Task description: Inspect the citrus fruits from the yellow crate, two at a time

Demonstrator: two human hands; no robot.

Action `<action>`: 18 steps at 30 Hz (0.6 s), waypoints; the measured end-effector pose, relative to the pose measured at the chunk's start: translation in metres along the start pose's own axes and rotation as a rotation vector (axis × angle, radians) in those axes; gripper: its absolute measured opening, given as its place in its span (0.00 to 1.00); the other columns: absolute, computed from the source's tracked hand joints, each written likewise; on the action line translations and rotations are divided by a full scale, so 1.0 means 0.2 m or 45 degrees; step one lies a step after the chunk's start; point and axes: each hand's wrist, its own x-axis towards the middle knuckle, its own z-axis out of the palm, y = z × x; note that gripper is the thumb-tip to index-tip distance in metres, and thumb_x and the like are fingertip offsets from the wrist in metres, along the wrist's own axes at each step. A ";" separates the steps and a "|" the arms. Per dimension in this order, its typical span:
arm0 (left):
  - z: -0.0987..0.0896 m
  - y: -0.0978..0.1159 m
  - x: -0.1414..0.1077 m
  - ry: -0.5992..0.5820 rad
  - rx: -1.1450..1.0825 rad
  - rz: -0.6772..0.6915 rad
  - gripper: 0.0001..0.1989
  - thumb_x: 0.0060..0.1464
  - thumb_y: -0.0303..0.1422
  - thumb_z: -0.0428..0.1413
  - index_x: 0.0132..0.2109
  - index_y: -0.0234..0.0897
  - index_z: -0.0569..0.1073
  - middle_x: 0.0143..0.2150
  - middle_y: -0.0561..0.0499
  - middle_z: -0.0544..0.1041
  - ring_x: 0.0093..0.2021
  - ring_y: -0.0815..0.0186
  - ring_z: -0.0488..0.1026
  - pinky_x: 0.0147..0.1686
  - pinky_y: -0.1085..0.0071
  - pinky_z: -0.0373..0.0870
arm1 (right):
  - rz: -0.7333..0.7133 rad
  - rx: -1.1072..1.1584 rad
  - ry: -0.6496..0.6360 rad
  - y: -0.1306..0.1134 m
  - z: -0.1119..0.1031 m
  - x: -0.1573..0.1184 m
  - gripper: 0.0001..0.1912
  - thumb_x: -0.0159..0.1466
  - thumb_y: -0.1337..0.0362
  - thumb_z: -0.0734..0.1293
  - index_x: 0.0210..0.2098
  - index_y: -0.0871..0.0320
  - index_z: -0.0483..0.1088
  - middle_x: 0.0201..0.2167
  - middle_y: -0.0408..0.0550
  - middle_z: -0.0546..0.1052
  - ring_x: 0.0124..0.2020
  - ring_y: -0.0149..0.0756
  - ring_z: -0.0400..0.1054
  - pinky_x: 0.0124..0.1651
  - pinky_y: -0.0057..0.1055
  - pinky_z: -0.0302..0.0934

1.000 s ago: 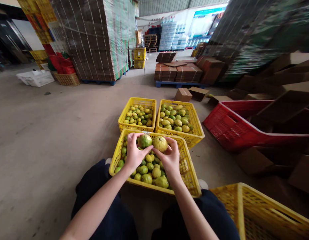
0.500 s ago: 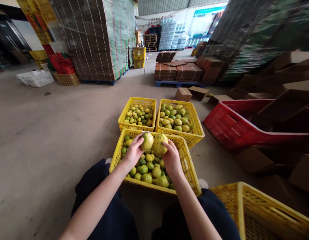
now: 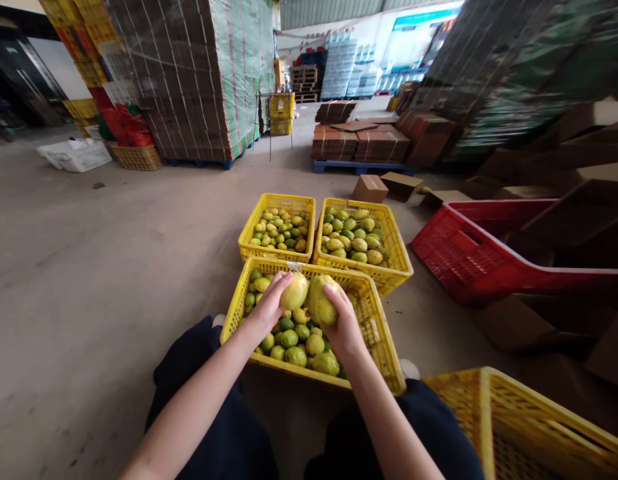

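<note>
My left hand (image 3: 269,303) grips a round yellow-green fruit (image 3: 295,292). A larger, longer yellow-green fruit (image 3: 321,301) is in my right hand (image 3: 345,320), its thumb lying over the top. Both fruits are held side by side above the near yellow crate (image 3: 389,357), which has many green and yellow fruits (image 3: 295,356) inside. Beyond it stand two more yellow crates, the back left one (image 3: 246,233) with smaller yellowish fruits and the back right one (image 3: 401,250) with larger greenish fruits.
A red crate (image 3: 453,257) holding cardboard is at the right. Part of another yellow crate (image 3: 483,400) shows at the lower right. Flattened cartons (image 3: 361,143) lie on a blue pallet farther back. Tall wrapped stacks (image 3: 173,80) rise behind.
Both hands have come down slightly with their fruits, and the fruits have been turned a little in the fingers. The view has shifted slightly.
</note>
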 end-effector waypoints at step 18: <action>0.03 0.04 0.03 0.260 -0.469 -0.209 0.13 0.46 0.40 0.59 0.36 0.35 0.70 0.28 0.52 0.72 0.26 0.71 0.70 0.26 0.77 0.69 | 0.260 0.159 0.135 -0.02 0.00 0.04 0.12 0.50 0.57 0.70 0.31 0.58 0.71 0.24 0.43 0.77 0.24 0.37 0.70 0.23 0.31 0.65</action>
